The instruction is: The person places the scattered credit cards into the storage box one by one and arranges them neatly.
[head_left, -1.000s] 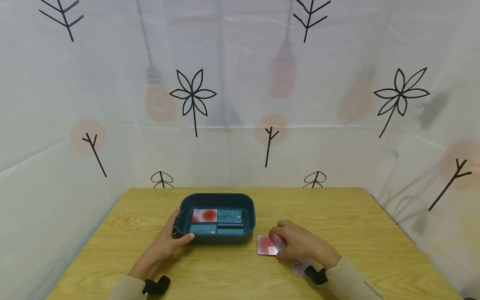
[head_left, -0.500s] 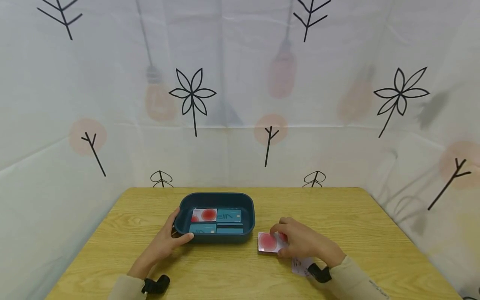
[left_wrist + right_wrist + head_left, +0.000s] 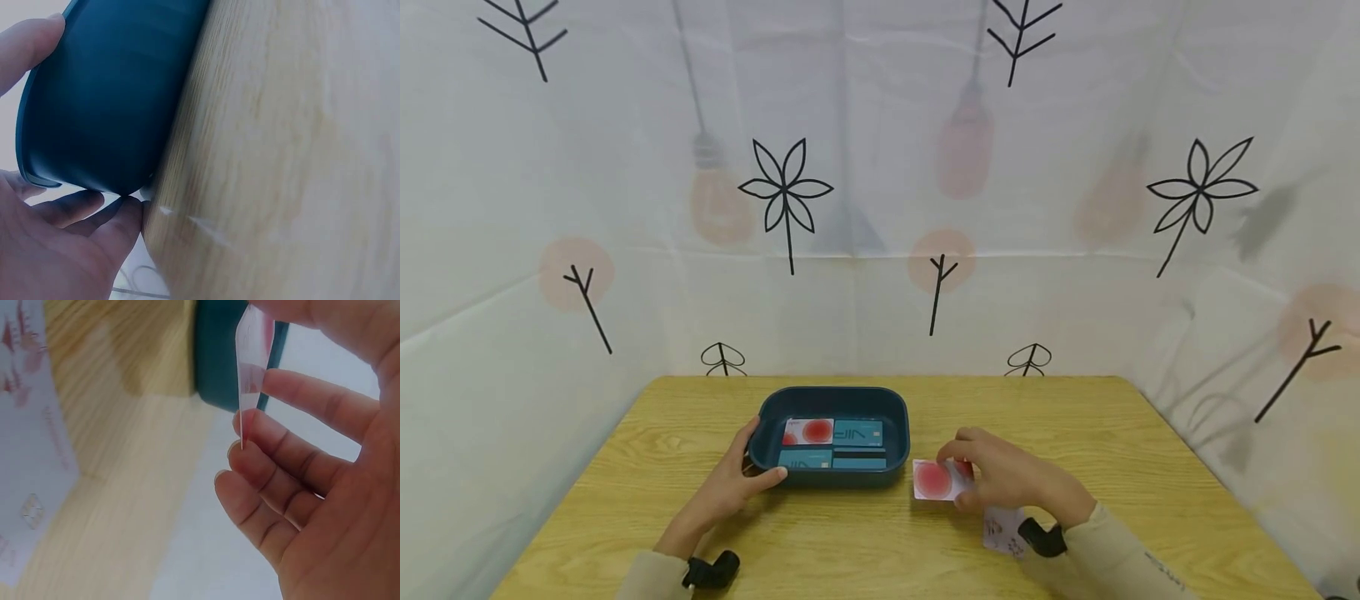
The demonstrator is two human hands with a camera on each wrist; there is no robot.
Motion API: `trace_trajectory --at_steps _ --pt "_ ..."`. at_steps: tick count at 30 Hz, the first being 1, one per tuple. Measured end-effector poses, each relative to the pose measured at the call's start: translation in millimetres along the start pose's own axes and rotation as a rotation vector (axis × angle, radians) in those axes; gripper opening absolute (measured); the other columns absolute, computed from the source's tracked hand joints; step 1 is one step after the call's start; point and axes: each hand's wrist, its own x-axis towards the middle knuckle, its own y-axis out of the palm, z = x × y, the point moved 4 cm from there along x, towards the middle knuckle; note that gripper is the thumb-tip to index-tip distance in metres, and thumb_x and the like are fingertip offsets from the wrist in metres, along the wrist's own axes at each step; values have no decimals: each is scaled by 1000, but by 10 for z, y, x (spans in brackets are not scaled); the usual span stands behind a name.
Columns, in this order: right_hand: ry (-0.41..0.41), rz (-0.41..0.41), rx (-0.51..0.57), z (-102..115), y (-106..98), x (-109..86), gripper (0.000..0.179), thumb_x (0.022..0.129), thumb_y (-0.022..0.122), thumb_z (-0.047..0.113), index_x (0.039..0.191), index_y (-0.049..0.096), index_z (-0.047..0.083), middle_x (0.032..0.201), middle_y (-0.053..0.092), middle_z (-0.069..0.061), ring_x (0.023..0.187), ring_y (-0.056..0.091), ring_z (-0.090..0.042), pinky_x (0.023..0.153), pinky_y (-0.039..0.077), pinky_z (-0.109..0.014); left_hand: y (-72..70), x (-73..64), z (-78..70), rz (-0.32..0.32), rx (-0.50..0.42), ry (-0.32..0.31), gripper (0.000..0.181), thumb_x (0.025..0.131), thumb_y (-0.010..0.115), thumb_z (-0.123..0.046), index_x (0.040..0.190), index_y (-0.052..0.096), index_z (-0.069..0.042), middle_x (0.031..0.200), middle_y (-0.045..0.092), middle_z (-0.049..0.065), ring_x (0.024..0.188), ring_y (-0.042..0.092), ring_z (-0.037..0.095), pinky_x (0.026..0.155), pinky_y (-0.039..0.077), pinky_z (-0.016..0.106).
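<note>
My left hand [image 3: 724,493] grips the near left corner of a dark teal box [image 3: 861,478], thumb on the front rim and fingers along the side. In the left wrist view those fingers [image 3: 119,228] press low against the box wall. Thumb and fingers of my right hand [image 3: 1015,477] pinch a white card with a red circle [image 3: 932,481], just right of the box. The right wrist view shows this card [image 3: 251,378] nearly edge-on. Inside the box lie a red-and-white card [image 3: 809,431] and several blue cards [image 3: 859,432], side by side.
Under my right wrist, a pale printed card [image 3: 1002,531] lies on the wood-grain table [image 3: 850,550]. A white patterned curtain [image 3: 880,317] hangs behind the table and along both sides. Each wrist carries a small black camera [image 3: 711,570].
My right hand has lifted the red-circle card off the table and moved slightly up and away, uncovering more of the pale card. The left hand and box have stayed put.
</note>
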Motion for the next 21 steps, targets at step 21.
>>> trace_trajectory --at_steps 21 --pt "-130 -19 -36 320 -225 315 42 78 75 29 117 62 24 92 50 7 85 52 -17 69 44 -24 -5 -2 28 -1 10 33 97 84 74 -35 153 9 -18 155 18 20 136 29 42 107 31 52"
